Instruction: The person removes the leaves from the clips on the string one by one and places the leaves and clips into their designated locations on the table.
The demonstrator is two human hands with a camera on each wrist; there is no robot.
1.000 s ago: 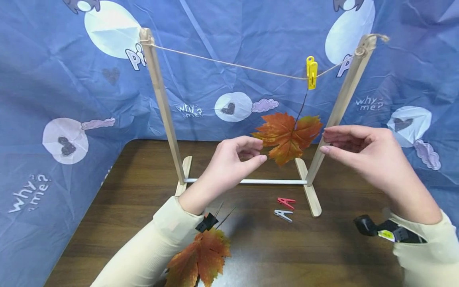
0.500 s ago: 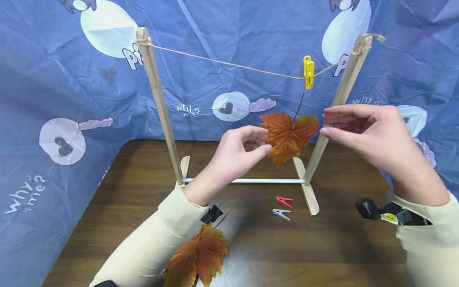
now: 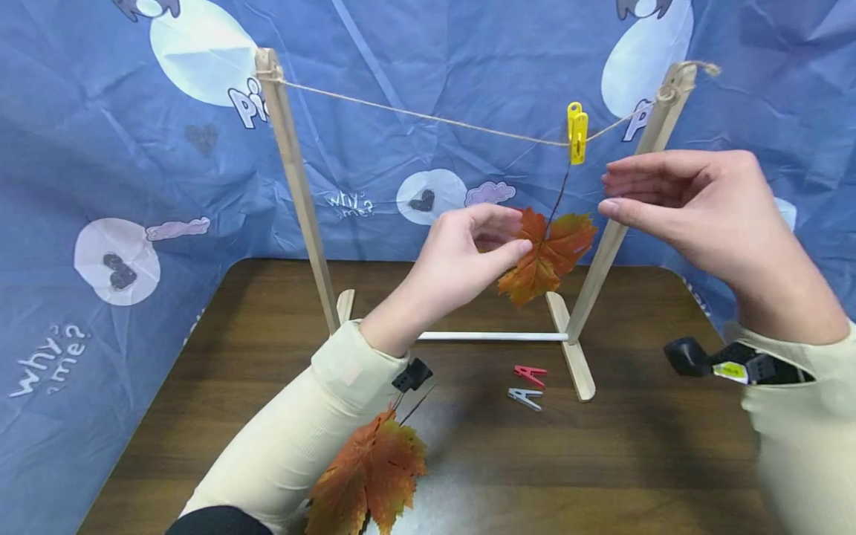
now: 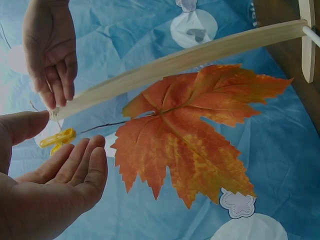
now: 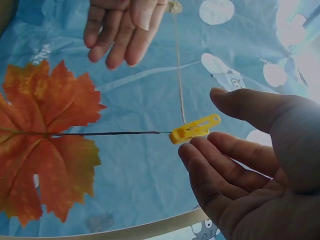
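Note:
An orange maple leaf hangs by its dark stem from a yellow clothespin on the twine. My left hand is left of the leaf, fingers loosely bent, thumb apart, and covers part of it in the head view. The left wrist view shows a gap between that hand and the leaf. Right of the leaf, by the right post, my right hand is raised with thumb and fingers apart. In the right wrist view its fingers come near the clothespin; nothing is held in either hand.
A wooden frame has a left post, a right post and a white crossbar. On the table lie a red clothespin, a grey clothespin and more maple leaves, partly under the left sleeve.
Both hands have risen. The left has also moved right, now overlapping the leaf in view; the right has gone up beside the right post. The clipped leaf stays hanging.

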